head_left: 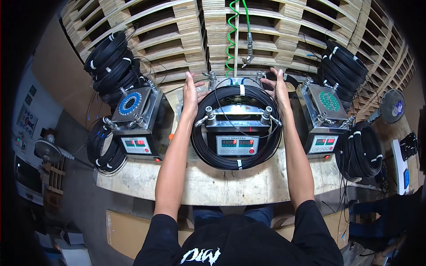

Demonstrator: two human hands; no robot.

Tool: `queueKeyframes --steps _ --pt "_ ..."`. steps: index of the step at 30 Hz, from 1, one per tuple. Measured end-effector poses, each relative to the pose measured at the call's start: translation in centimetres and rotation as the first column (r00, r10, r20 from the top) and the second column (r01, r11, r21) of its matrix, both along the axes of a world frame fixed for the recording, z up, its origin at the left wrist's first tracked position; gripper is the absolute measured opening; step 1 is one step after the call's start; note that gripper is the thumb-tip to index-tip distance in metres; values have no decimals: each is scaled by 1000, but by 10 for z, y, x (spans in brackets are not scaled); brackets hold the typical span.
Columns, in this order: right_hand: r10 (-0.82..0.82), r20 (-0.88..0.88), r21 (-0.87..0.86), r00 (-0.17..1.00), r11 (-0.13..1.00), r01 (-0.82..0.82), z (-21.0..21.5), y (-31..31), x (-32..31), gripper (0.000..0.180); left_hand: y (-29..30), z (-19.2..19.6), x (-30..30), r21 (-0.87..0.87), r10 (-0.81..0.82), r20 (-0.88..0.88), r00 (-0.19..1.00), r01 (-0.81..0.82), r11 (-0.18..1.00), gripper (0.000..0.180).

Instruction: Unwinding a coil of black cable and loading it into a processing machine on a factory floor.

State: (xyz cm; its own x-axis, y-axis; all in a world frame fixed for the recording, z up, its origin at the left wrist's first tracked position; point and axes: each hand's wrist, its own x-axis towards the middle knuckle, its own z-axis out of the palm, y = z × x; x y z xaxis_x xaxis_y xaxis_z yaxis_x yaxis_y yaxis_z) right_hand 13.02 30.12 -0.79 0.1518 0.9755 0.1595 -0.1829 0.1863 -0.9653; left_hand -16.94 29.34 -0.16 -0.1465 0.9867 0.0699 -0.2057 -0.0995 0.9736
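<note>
Head view — hands (pixel 191 95) (pixel 278 88) on black cable coil (pixel 236 157) | ringing middle machine (pixel 236 126)

Pretty plain outfit here: a black short-sleeved t-shirt, sleeves ending just above the elbows, so both forearms are bare all the way down. No gloves on the left hand (pixel 191 95) or the right hand (pixel 280 88), and no watch, rings or wristbands that I can make out. There's some white brush-style lettering on the shirt. Blue jeans show just past the shirt's edge.
</note>
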Motion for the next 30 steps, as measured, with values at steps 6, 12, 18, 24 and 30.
queueKeyframes --steps 6,12,18,24,30 --pt "-88 -7 -60 996 994 88 11 -18 -6 80 1 1 -6 42 -171 118 978 167 985 86" --pt "-163 117 -87 980 981 173 -5 -2 7 66 7 -3 -5 -14 -231 122 965 234 972 80" --pt "-11 117 -231 993 972 38 -7 21 9 54 40 -16 -26 -255 -174 89 981 191 948 63" --pt "131 135 -409 982 910 -65 -9 61 21 38 96 -21 -27 -363 -226 38 973 224 905 54" --pt "277 -94 -347 956 891 -293 -14 80 25 23 128 -46 -41 -235 -320 307 896 398 887 34"
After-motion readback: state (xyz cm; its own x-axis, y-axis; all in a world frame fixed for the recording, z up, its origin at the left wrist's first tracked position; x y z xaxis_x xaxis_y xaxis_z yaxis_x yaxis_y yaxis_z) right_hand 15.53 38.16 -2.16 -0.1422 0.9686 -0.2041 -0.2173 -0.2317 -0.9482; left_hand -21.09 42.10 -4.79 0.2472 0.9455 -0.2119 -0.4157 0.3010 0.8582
